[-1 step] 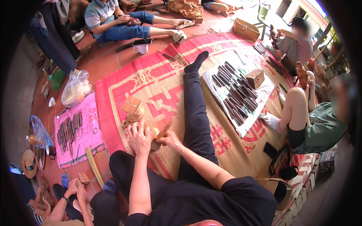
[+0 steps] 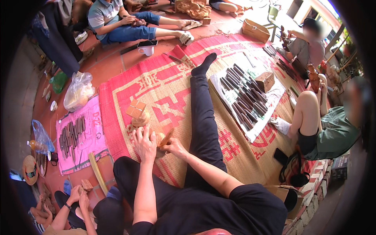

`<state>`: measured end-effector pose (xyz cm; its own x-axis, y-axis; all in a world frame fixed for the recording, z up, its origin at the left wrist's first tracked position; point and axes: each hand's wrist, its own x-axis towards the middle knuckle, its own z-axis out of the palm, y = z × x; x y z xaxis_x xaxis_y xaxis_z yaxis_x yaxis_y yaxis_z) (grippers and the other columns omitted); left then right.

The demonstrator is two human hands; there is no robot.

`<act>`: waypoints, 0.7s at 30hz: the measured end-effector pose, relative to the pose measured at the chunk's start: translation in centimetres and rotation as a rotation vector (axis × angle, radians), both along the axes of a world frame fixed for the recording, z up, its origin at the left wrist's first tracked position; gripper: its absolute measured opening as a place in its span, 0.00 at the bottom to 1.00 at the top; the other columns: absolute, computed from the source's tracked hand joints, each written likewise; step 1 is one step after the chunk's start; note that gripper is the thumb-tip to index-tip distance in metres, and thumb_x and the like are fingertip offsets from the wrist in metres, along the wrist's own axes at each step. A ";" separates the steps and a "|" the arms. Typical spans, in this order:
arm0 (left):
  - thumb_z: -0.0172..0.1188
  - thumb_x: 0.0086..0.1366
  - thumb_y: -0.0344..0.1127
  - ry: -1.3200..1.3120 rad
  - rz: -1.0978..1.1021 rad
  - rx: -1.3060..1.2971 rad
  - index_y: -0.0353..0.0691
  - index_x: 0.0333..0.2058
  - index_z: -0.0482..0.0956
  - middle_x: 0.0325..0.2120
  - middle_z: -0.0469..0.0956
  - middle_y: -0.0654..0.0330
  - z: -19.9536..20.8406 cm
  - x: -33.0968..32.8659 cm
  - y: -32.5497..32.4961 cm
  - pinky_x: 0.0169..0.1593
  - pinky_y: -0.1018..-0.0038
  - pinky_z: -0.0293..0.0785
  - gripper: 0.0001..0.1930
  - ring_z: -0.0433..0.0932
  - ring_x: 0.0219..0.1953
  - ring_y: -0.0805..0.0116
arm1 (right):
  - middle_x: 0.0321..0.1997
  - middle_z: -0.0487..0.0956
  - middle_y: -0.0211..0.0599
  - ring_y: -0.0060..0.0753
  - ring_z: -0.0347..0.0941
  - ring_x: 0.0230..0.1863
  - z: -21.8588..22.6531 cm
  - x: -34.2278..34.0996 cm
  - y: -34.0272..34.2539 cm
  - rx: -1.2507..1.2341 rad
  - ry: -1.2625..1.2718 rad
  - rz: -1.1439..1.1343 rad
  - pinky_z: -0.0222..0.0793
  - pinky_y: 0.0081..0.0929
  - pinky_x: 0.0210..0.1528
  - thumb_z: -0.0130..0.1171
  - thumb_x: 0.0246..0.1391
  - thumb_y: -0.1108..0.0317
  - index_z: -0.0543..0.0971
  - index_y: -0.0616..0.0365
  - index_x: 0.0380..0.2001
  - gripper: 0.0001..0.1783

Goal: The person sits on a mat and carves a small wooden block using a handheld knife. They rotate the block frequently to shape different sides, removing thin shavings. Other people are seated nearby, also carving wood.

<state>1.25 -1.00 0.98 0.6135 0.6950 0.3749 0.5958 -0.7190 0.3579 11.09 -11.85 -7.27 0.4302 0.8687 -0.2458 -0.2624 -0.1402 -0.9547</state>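
My left hand (image 2: 145,145) lies with its fingers spread over a pale wooden piece (image 2: 160,137) in front of my lap. Its palm side and thumb are hidden. Close by on the right, my right hand (image 2: 175,148) is closed round an orange-brown wooden tool handle (image 2: 167,136) that slants up beside the piece; the tool's working end cannot be made out. Just beyond my left fingers sits a rounded pale wood form (image 2: 141,119) with a square wooden block (image 2: 136,109) at its far end. Whether these are one carving with the piece under my hand, I cannot tell.
My outstretched leg (image 2: 203,113) crosses the patterned mat (image 2: 156,94). Several dark carving tools (image 2: 243,94) lie on a white cloth at right, with a wood block (image 2: 265,81); more tools (image 2: 72,135) rest on a pink cloth (image 2: 92,135) at left. Other people sit around, some holding carvings.
My right hand has shifted slightly, and the handle in it now stands a little more upright. My left hand has stayed in place.
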 end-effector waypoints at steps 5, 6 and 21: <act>0.58 0.63 0.39 -0.018 -0.009 0.019 0.44 0.53 0.77 0.49 0.72 0.53 0.1 -0.2 -0.1 0.61 0.54 0.65 0.19 0.67 0.56 0.47 | 0.31 0.83 0.33 0.23 0.78 0.30 -1.4 2.0 1.3 0.054 0.110 -0.253 0.73 0.22 0.33 0.65 0.45 0.74 0.83 0.61 0.35 0.11; 0.59 0.62 0.39 -0.018 -0.007 0.005 0.45 0.53 0.77 0.49 0.71 0.52 0.2 -0.3 -0.1 0.61 0.53 0.65 0.20 0.66 0.57 0.45 | 0.30 0.83 0.32 0.23 0.77 0.29 -2.1 3.1 1.6 0.027 -0.018 -0.368 0.72 0.22 0.33 0.64 0.45 0.75 0.83 0.62 0.35 0.11; 0.62 0.59 0.41 -0.010 0.001 -0.016 0.44 0.53 0.76 0.49 0.70 0.51 0.3 -0.3 -0.1 0.59 0.51 0.67 0.23 0.65 0.57 0.41 | 0.31 0.82 0.32 0.21 0.75 0.27 0.2 3.6 2.2 -0.015 0.025 -0.414 0.70 0.19 0.31 0.64 0.48 0.72 0.82 0.63 0.37 0.11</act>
<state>0.91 -1.09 1.26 0.6092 0.7014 0.3699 0.5930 -0.7127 0.3748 14.73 -9.61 -7.06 0.7360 0.6200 -0.2718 -0.3225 -0.0320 -0.9460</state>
